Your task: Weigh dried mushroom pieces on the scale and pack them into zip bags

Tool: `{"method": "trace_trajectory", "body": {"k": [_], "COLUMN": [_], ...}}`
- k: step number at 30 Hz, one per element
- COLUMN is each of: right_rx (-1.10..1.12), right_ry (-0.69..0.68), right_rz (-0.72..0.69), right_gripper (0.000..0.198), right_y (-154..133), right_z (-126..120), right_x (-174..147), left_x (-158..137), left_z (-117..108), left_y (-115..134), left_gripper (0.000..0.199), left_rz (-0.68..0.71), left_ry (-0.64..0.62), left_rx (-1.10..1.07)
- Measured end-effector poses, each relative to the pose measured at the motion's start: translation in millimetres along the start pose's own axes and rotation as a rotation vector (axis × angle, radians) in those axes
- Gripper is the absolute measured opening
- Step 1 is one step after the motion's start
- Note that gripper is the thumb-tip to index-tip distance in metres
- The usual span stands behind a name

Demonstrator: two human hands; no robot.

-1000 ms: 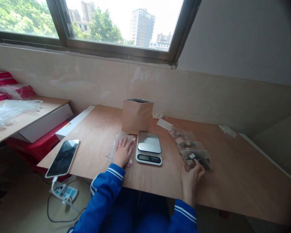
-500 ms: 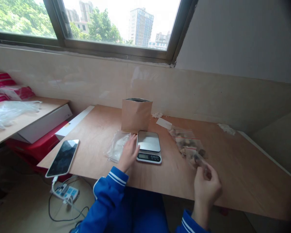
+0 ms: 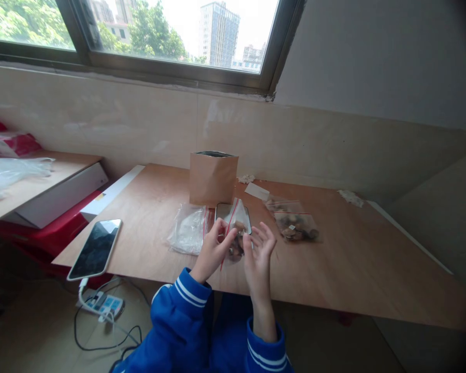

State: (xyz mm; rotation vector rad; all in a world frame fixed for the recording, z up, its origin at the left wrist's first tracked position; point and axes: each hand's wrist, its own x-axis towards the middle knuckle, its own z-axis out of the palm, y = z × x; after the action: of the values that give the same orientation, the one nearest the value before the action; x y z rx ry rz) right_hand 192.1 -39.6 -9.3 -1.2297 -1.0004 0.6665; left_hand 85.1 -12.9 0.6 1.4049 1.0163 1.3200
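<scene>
My left hand (image 3: 212,252) pinches a small clear zip bag (image 3: 236,247) by its red-striped edge. Brown, dried-looking pieces lie inside; I cannot tell what they are. My right hand (image 3: 259,261) is at the bag's right side, fingers spread and thumb close to the plastic; whether it touches is unclear. Behind the bag is the digital kitchen scale (image 3: 222,210), mostly hidden by the bag and my hands. A stack of clear zip bags (image 3: 187,228) lies left of my left hand. Further right rest more filled zip bags (image 3: 298,228).
A brown kraft pouch (image 3: 213,180) stands with its top open behind the scale. Near the wall lies a white card (image 3: 257,191). A phone (image 3: 95,248) on a charging cable sits at the table's left edge, above a power strip (image 3: 103,304) on the floor.
My right hand has brought a filled zip bag from the right pile to the front of the scale. My left hand has moved from beside the scale onto that bag. My right fingers have spread.
</scene>
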Motion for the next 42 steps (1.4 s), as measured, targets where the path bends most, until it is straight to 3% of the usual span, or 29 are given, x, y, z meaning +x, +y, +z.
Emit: {"method": "trace_trajectory", "body": {"k": [4, 6, 13, 17, 23, 37, 42], "right_rx": [0.113, 0.188, 0.218, 0.205, 0.094, 0.208, 0.189], "right_ry": [-0.242, -0.298, -0.302, -0.3, -0.343, -0.369, -0.386], "right_rz": [0.071, 0.126, 0.063, 0.063, -0.028, 0.081, 0.038], "right_gripper": [0.035, 0.032, 0.029, 0.03, 0.032, 0.028, 0.025], "right_y": [-5, -6, 6, 8, 1, 1, 1], "right_z": [18, 21, 22, 30, 45, 49, 46], "right_x": [-10, -11, -4, 4, 15, 20, 19], "left_x": [-3, -4, -1, 6, 19, 16, 13], "left_z": [-2, -4, -8, -13, -28, -37, -35], "left_y": [4, 6, 8, 5, -2, 1, 8], "left_gripper": [0.033, 0.035, 0.034, 0.033, 0.035, 0.037, 0.038], "left_rz": [-0.021, -0.029, 0.035, -0.011, -0.048, -0.025, -0.056], "left_ry": [0.0, 0.009, -0.043, -0.055, 0.04, 0.073, 0.106], "left_rx": [-0.048, -0.049, 0.02, -0.002, -0.032, 0.04, 0.117]}}
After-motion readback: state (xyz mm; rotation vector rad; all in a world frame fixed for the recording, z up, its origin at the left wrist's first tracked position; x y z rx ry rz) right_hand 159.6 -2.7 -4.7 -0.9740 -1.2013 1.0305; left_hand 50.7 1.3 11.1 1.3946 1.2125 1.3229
